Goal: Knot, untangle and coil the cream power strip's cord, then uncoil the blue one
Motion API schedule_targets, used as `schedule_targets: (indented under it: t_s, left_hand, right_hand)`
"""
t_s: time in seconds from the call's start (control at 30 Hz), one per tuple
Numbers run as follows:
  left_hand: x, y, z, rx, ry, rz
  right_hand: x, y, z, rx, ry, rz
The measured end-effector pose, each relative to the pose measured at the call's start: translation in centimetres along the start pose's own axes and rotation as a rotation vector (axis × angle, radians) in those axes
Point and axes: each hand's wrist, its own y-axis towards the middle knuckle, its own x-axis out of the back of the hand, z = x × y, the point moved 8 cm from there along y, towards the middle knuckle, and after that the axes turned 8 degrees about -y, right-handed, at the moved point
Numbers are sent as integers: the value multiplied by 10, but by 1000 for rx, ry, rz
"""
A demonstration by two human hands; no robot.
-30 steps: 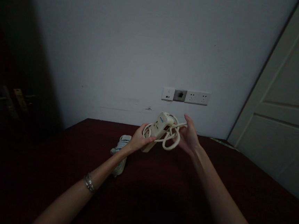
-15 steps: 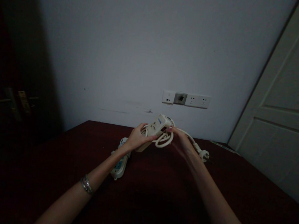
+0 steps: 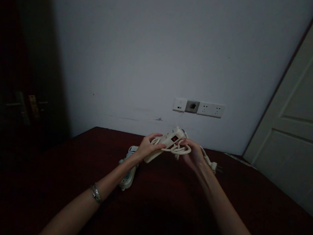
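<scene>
Above the dark red table, my left hand [image 3: 149, 146] is closed around the middle of a white power strip [image 3: 168, 138]. The strip is tilted, its red switch at the raised right end. Its white cord [image 3: 180, 149] is looped around it and bunched near the switch. My right hand [image 3: 194, 152] is closed on the cord beside that end; its fingertips are partly hidden by the loops. The cord's plug [image 3: 213, 167] dangles past the right wrist. A second power strip [image 3: 128, 177], white with green sockets, lies on the table behind my left forearm, partly covered by it.
The dark red table [image 3: 148, 212] reaches to the pale wall, where a row of wall sockets [image 3: 209, 109] is mounted. A flat thin strip [image 3: 240, 160] lies at the table's back right edge. A white panelled door [image 3: 302, 145] stands at right, a door handle [image 3: 34, 105] at far left.
The power strip has turned so its red switch faces me more. My right hand has shifted slightly right with the cord loops, and the plug has swung round. The view has moved a little.
</scene>
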Motion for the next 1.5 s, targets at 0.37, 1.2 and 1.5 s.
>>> schedule_targets:
  t_s: [0.37,1.2,1.5]
  left_hand:
    - [11,-13,-28,-319,306,-265]
    - [7,-13,0,-227,310,-323]
    - [2,-18,-1,-214,379,-296]
  right_hand:
    - [21,-2,-20,-255,-108,-246]
    - [11,4,6,104,-402,-193]
    - [14,6,1,195,-418,-138]
